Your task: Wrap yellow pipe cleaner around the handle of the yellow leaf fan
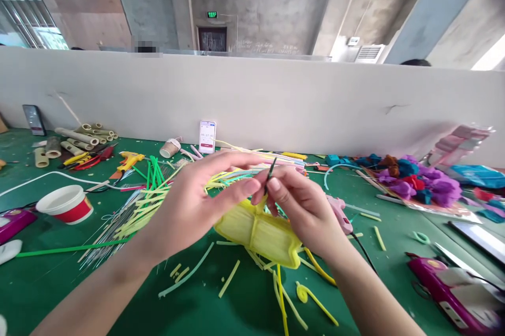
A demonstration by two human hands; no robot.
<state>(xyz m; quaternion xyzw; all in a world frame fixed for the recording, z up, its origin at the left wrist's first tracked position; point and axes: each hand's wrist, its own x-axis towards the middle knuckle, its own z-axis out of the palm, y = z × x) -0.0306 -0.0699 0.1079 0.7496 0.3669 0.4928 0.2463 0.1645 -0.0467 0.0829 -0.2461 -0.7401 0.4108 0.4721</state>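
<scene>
On the green worktop (236,304), a yellow woven-straw piece (260,231) sat under both hands. The right hand (303,204) pinched a dark green strip (270,170) upright. The left hand (189,204), fingers extended, met it at the thumb, grip unclear. The strip seemed about to be fitted, which would call for fine alignment. Beyond stood a phone (207,136).

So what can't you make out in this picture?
Head view:
Dark green stick: lower end hidden in the right hand.
Yellow woven piece: partly behind the left hand and right hand.
Phone: screen text too small.
Pink glue gun: mostly behind the right hand.
Pink case: cut off by the right edge.
</scene>
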